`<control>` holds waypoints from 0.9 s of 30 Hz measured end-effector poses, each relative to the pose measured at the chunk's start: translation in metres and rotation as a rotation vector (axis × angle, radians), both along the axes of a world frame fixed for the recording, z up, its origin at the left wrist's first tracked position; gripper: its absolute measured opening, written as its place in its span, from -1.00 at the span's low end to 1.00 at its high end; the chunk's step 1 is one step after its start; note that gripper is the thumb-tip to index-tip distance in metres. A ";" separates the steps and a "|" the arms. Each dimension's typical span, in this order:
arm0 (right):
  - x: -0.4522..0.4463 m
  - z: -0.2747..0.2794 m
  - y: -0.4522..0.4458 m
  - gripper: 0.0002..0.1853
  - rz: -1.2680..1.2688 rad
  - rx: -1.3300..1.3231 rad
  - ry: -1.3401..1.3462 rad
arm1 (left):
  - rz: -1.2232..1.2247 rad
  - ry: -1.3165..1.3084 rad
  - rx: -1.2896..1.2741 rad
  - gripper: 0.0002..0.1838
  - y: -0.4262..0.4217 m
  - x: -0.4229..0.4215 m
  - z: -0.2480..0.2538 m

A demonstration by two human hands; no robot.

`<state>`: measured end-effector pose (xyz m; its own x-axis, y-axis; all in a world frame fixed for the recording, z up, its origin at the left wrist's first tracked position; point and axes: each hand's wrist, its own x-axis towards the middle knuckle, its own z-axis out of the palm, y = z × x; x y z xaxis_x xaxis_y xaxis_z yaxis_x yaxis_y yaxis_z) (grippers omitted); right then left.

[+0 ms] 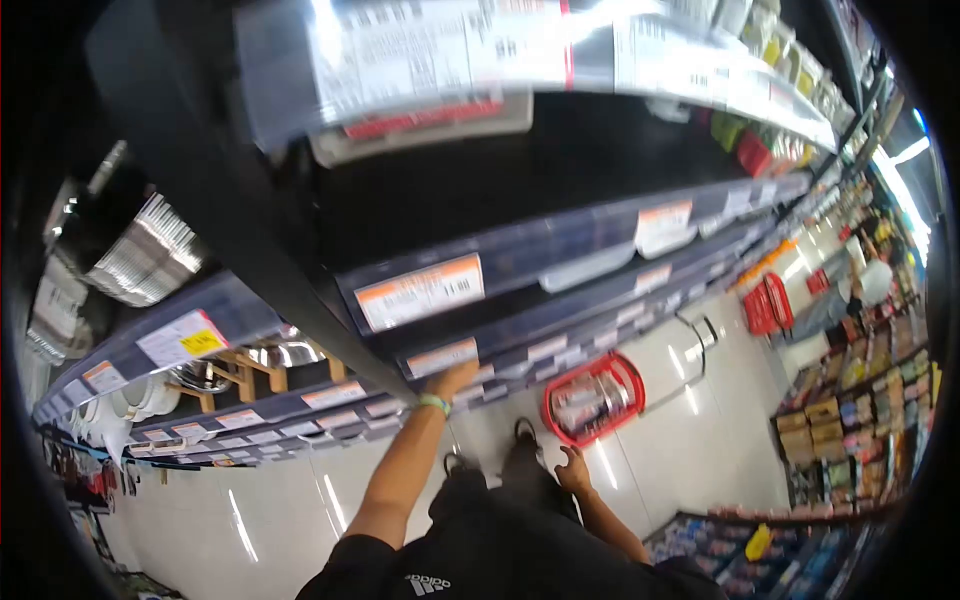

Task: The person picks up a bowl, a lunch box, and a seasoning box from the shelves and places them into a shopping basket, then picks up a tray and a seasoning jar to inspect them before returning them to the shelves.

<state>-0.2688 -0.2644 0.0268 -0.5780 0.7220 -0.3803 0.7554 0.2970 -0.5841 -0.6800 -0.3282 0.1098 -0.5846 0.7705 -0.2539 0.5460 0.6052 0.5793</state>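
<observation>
My left hand [455, 380], with a light band at the wrist, reaches to the shelf edge just under an orange and white price label [442, 357]. Its fingertips are hidden at the shelf, so what they touch cannot be made out. Lower right, my right hand [574, 470] hangs over the floor with its fingers apart and holds nothing. Just beyond it, a red basket [638, 385] with packaged goods in it stands on the floor, near my shoes.
Tall dark shelves [520, 245] with price labels rise close in front. Stacked metal pans [150, 250] sit at the left. On the right are a second red basket [767, 305], a person [835, 295] and stocked shelves [860, 400].
</observation>
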 end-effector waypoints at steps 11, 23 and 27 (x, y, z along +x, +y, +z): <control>0.205 -0.079 -0.088 -0.72 -0.639 -0.809 -0.319 | 0.086 0.569 0.129 -0.43 -0.025 0.033 0.053; 0.228 -0.102 0.008 -0.65 -0.374 -0.503 0.192 | 0.190 0.679 0.248 -0.49 -0.057 0.172 0.011; 0.301 -0.087 0.008 -0.60 -0.604 -0.755 0.146 | -0.023 0.141 -0.072 -0.55 -0.108 0.237 -0.118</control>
<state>0.0325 -0.2564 -0.0601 -0.2688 0.5081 -0.8183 0.5629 -0.6065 -0.5615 -0.4430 -0.4366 -0.0077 -0.6011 0.7667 -0.2253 0.6331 0.6290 0.4513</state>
